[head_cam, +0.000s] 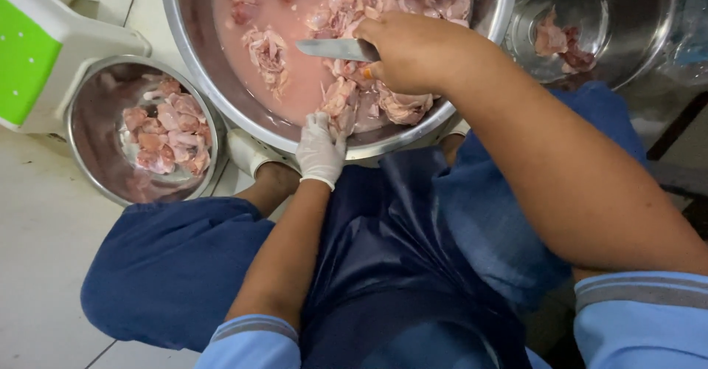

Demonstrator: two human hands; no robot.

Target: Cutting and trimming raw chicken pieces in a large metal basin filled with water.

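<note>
A large steel basin [472,37] holds raw chicken pieces in pinkish water. My left hand [319,150], in a white glove, grips one chicken piece [339,102] at the basin's near rim. My right hand [409,52], bare, is closed around the handle of a knife [335,49] whose blade points left over the water, just above the held piece. Both forearms reach forward over my lap, which is covered by a dark blue apron.
A smaller steel bowl [96,159] with cut chicken pieces sits on the tiled floor at left, beside a white and green plastic stool [44,52]. Another steel bowl [627,37] at top right holds a few scraps. My knees in blue trousers flank the basin.
</note>
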